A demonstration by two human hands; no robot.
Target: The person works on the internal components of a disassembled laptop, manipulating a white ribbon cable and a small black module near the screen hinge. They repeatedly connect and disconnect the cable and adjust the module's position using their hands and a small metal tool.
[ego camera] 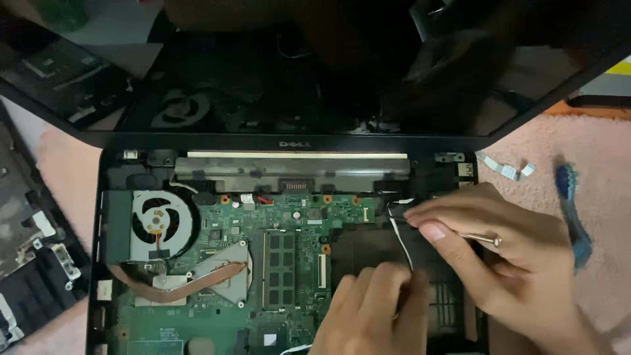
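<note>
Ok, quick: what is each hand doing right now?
Left hand: closed, pinching the thin black and white wires.
Right hand: closed on metal tweezers, tips at the wires.

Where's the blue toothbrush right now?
In the head view, the blue toothbrush lies on the pink surface at the far right, outside the opened laptop's base, just beyond the right hand and below the small white ribbon cable.

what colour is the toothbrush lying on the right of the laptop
Blue, lying on the pink surface; the toothbrush shows best in the head view.
</note>
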